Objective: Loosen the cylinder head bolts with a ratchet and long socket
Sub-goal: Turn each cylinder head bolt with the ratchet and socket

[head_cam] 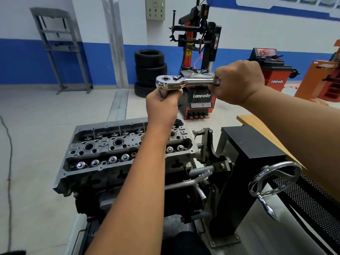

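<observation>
A grey cylinder head (103, 150) sits on an engine clamped to a black stand, with valve tops and round plug wells showing. A chrome ratchet (184, 81) is held level above its right end. My left hand (161, 107) grips the long socket just under the ratchet head; the socket and the bolt below it are hidden by that hand and arm. My right hand (239, 81) grips the ratchet handle at its right end.
The black engine stand (246, 162) with a chrome handwheel (274, 179) is on the right. Behind are stacked tyres (150, 70), a red tyre changer (198, 57), a red wheel balancer (272, 70) and a grey metal frame (58, 48). A cable (8, 162) lies on the floor at left.
</observation>
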Motion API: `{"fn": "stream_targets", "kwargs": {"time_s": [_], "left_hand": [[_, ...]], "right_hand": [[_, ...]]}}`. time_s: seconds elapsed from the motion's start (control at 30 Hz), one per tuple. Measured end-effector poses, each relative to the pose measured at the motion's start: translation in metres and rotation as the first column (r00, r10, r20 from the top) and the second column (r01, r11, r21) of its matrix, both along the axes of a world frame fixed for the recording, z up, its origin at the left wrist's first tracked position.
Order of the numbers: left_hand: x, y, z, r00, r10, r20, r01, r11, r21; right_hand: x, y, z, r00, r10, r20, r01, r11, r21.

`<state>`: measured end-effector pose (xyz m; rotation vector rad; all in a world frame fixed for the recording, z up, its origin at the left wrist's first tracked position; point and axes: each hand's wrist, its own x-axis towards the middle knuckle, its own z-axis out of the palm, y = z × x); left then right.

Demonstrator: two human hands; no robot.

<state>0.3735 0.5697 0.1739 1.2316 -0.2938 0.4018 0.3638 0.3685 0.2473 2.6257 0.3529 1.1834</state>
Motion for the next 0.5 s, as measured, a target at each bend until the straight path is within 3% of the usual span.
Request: {"fn": "stream_targets", "kwargs": {"time_s": [0.5], "left_hand": [[0.009,0.0,-0.005,0.999,0.034,-0.038,-0.035,0.999,-0.017]], "right_hand": [[0.058,-0.002,0.002,0.981,0.173,0.091,-0.17,0.985,-0.043]]}}
